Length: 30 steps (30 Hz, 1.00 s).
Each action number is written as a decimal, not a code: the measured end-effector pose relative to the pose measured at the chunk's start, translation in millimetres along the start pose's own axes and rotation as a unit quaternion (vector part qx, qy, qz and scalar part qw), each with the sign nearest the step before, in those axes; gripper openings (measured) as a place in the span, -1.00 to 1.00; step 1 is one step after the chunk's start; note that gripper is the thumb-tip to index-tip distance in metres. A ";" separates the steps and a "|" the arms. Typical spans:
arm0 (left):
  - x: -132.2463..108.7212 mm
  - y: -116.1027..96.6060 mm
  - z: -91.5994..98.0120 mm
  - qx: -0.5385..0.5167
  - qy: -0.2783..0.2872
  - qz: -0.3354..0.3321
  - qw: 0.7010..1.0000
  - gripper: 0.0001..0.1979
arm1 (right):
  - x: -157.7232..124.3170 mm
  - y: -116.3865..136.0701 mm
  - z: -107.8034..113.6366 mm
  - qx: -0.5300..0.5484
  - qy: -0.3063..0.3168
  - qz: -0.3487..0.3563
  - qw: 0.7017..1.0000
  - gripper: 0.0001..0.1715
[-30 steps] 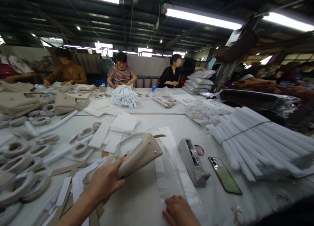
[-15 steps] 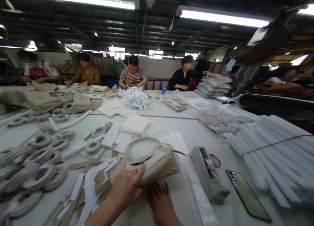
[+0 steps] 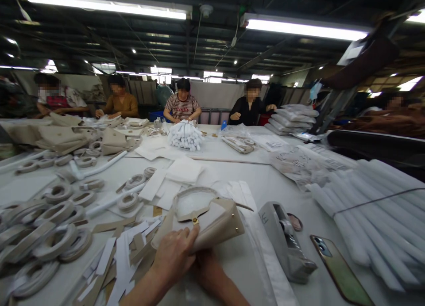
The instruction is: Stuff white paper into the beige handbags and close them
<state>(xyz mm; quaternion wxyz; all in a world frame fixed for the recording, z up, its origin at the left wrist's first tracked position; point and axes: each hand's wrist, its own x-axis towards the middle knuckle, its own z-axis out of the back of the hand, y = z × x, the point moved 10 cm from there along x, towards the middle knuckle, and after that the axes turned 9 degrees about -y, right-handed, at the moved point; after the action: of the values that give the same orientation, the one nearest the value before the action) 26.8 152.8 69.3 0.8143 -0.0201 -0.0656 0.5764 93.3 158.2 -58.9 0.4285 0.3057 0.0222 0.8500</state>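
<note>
Head view shows the beige bag (image 3: pixel 221 233) at the lower centre of the frame, over the white counter (image 3: pixel 239 173). The left hand (image 3: pixel 175 248) holds its near side, the fingers gripping it. The right hand (image 3: pixel 209 270) is partly beneath the bag; its fingers are hidden, so one cannot tell their state. A tape dispenser (image 3: pixel 288 248) and a phone (image 3: pixel 343 273) lie at lower right.

Our right hand (image 3: pixel 207 264): fingers hidden beneath the beige handbag (image 3: pixel 221 229), so we cannot tell its grip | smartphone (image 3: pixel 341 270): lower end cut off by bottom edge | white foam rods (image 3: pixel 375 217): cut off at right | plastic bag (image 3: pixel 295 162): handwriting we cannot fully read | brown material (image 3: pixel 395 120), far right: too blurred for us to identify
</note>
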 end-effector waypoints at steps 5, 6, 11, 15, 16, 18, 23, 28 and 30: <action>-6.8 -2.6 -14.1 0.009 -0.001 -0.015 1.000 -0.35 | -46.1 -71.5 105.1 -0.137 -0.052 -0.127 0.981 -0.61; -8.4 -4.2 -18.1 0.010 0.001 -0.020 1.000 -0.35 | -58.2 -91.3 126.8 -0.200 -0.066 -0.177 0.961 -0.62; -12.3 -4.5 -30.8 0.008 0.009 -0.011 1.000 -0.33 | -97.4 -145.4 162.1 -0.304 -0.014 -0.294 0.906 -0.65; -12.3 -0.7 -27.4 -0.001 0.005 0.008 1.000 -0.31 | -95.1 -151.4 160.7 -0.261 -0.015 -0.304 0.916 -0.70; -12.2 0.0 -25.9 -0.003 0.004 0.010 1.000 -0.32 | -93.5 -152.3 162.3 -0.253 -0.020 -0.315 0.915 -0.72; -11.8 2.8 -24.1 -0.005 0.007 0.017 1.000 -0.32 | -89.1 -151.5 166.9 -0.240 -0.029 -0.331 0.912 -0.80; -7.7 13.7 -19.9 -0.008 0.012 0.039 0.999 -0.31 | -76.3 -139.7 176.3 -0.168 -0.035 -0.359 0.917 -0.82; -4.4 16.6 -15.5 -0.008 0.014 0.041 0.999 -0.32 | -72.9 -111.8 156.0 -0.114 0.036 -0.279 0.953 -0.79; -4.2 16.7 -14.3 -0.012 0.013 0.042 0.999 -0.32 | -81.7 -93.0 138.4 -0.114 0.078 -0.230 0.963 -0.74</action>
<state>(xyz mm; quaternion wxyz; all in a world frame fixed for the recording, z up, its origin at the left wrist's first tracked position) 11.7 155.1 53.0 0.7900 -0.0399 -0.0607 0.6088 270.7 125.3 -15.3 0.6413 0.1746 0.0282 0.7467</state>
